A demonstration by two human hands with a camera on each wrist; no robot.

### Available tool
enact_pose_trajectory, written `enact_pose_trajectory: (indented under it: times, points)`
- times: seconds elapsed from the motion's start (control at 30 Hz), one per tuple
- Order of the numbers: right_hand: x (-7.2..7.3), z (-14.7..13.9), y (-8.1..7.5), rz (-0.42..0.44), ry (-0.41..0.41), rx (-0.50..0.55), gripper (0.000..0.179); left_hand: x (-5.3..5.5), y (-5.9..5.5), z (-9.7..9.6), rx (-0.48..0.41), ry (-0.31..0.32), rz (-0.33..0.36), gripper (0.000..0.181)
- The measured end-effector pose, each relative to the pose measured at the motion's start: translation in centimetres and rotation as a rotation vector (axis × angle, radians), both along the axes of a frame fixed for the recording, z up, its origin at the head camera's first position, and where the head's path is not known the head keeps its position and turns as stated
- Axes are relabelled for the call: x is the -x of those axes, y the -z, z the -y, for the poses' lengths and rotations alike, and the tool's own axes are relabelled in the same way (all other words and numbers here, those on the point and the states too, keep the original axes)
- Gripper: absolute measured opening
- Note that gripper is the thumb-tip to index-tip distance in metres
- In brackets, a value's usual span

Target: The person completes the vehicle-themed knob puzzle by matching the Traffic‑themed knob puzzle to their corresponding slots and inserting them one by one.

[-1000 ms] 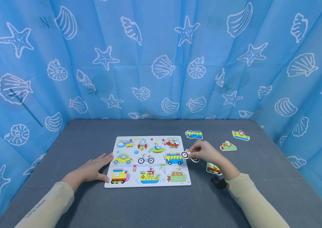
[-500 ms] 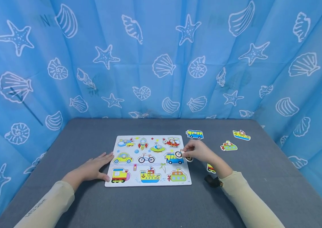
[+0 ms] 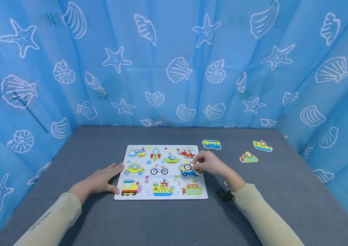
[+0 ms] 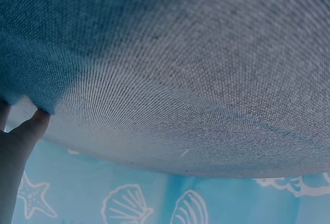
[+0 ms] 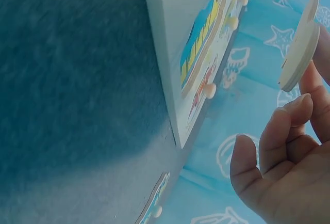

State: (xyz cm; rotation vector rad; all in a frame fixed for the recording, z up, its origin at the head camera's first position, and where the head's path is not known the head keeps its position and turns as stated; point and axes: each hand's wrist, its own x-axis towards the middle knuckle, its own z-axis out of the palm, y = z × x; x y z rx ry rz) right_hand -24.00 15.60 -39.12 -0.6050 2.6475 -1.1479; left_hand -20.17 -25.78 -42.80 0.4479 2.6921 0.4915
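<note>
A white puzzle board (image 3: 165,195) printed with vehicles lies flat on the table. My left hand (image 3: 100,181) rests at its left edge, fingers spread and touching it. Above the board's printed bus (image 3: 188,173), my right hand (image 3: 212,164) pinches a bicycle puzzle piece (image 3: 187,167). In the right wrist view the piece (image 5: 301,48) is held up off the board (image 5: 164,53), tilted edge-on. Airplane, rocket, flying saucer (image 3: 172,159), helicopter and car pieces with knobs sit in the board. The bicycle picture (image 3: 159,170) shows in its middle row.
Loose on the table to the right lie a bus piece (image 3: 211,144), a submarine piece (image 3: 249,157) and a ship piece (image 3: 262,146). Another piece is mostly hidden behind my right wrist. A blue shell-print curtain (image 3: 174,68) surrounds the table's back and sides.
My right hand has carried the bicycle piece leftward, from beside the board's right edge to over the printed bus. My left hand stays at the board's left edge.
</note>
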Motion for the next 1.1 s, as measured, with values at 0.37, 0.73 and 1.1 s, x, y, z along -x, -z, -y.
enact_pose_trajectory:
  times: [0.37,0.73,1.1]
  points:
    - [0.2,2.3,0.8,0.040,-0.022,-0.037,0.009,0.1,0.0,0.1,0.025,0.016,-0.013,0.109]
    - [0.4,4.8,1.1,0.045,-0.040,-0.092,0.011,-0.1,-0.3,0.0,0.018,0.020,-0.008,0.108]
    - [0.8,6.2,0.3,0.079,-0.031,-0.111,0.010,-0.1,-0.2,-0.1,0.011,0.025,-0.011,0.108]
